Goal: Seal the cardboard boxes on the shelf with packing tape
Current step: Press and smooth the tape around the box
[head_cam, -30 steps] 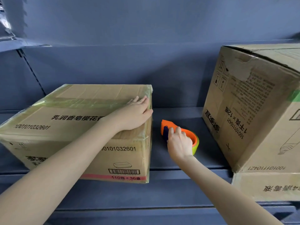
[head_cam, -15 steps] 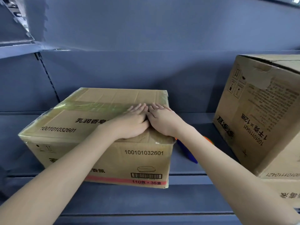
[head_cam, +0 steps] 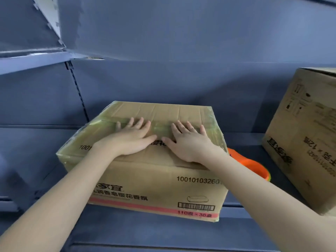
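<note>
A flat cardboard box with printed codes and a barcode lies on the blue shelf. A greenish strip of packing tape runs across its top. My left hand and my right hand both lie palm down on the box top, fingers straight and spread over the tape, thumbs nearly meeting. The orange tape dispenser rests on the shelf just right of the box, partly hidden behind my right forearm.
A taller cardboard box stands on the shelf at the right, cut off by the frame edge. The blue back panel rises behind the boxes, and an upper shelf edge juts out at the top left.
My right hand let go of the tape dispenser and came onto the box top. Both hands have slid farther back along the tape and spread apart.
</note>
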{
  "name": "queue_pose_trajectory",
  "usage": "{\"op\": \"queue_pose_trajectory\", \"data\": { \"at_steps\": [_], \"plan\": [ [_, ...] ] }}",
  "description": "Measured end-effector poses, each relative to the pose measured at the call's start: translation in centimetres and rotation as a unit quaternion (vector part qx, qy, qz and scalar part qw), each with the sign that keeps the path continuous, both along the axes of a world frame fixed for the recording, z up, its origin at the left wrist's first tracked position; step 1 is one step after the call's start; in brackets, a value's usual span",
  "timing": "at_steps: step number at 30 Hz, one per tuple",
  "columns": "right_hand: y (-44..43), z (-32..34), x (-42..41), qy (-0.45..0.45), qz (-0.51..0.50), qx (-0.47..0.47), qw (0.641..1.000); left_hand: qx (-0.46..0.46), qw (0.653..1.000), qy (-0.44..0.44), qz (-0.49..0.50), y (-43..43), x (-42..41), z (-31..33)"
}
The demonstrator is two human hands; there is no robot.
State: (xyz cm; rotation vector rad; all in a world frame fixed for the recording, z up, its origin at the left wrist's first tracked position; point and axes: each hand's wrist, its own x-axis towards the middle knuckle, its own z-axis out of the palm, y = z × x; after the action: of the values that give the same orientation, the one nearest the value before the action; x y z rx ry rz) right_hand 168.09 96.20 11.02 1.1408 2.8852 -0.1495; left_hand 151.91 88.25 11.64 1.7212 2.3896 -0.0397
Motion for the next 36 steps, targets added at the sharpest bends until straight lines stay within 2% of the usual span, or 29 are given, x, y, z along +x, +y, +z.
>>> {"op": "queue_pose_trajectory", "data": {
  "at_steps": [3, 7, 11, 14, 16, 20, 24, 27, 30, 32, 34, 36],
  "plan": [
    [1.2, -0.4, 0.7, 0.015, 0.037, 0.016, 0.999, 0.008, 1.0, 0.003, -0.025, -0.2, -0.4, 0.1],
    [3.4, 0.5, 1.6, 0.013, 0.077, -0.013, 0.997, 0.024, 0.999, -0.029, -0.033, -1.6, -4.0, 1.2],
    [4.1, 1.8, 0.1, -0.016, 0.01, 0.006, 1.0, 0.016, 0.999, 0.028, -0.025, -2.7, -6.2, 0.5],
    [1.0, 1.2, -4.6, -0.016, -0.01, 0.016, 1.0, 0.035, 0.998, 0.032, -0.046, -3.4, -7.4, -0.9],
    [-1.1, 0.5, -7.2, 0.01, -0.009, -0.013, 1.0, 0.07, 0.996, 0.007, -0.059, -3.7, -8.6, -1.0],
    [-2.0, -0.7, -8.1, 0.022, -0.001, 0.024, 0.999, 0.143, 0.985, -0.085, -0.055, -4.3, -9.8, -1.1],
    [-1.6, -1.1, -8.3, 0.027, 0.01, 0.037, 0.999, 0.157, 0.98, -0.107, -0.051, -4.8, -9.3, -1.2],
    [-0.8, -1.0, -8.0, 0.04, 0.057, 0.035, 0.997, 0.149, 0.988, -0.048, -0.009, -5.3, -8.1, -1.0],
    [1.4, -0.4, -6.6, 0.088, 0.144, -0.019, 0.985, 0.15, 0.986, 0.038, 0.066, -6.1, -4.4, -1.9],
    [2.9, 0.5, -5.8, 0.095, 0.189, -0.05, 0.976, 0.128, 0.987, 0.067, 0.069, -6.6, -2.4, -1.8],
    [3.0, 0.9, -5.6, 0.068, 0.194, -0.028, 0.978, 0.125, 0.991, 0.029, 0.045, -7.1, -2.6, -0.3],
    [1.2, 0.9, -6.1, 0.055, 0.174, 0.014, 0.983, 0.16, 0.985, -0.059, 0.04, -7.5, -4.6, 1.0]
  ]
}}
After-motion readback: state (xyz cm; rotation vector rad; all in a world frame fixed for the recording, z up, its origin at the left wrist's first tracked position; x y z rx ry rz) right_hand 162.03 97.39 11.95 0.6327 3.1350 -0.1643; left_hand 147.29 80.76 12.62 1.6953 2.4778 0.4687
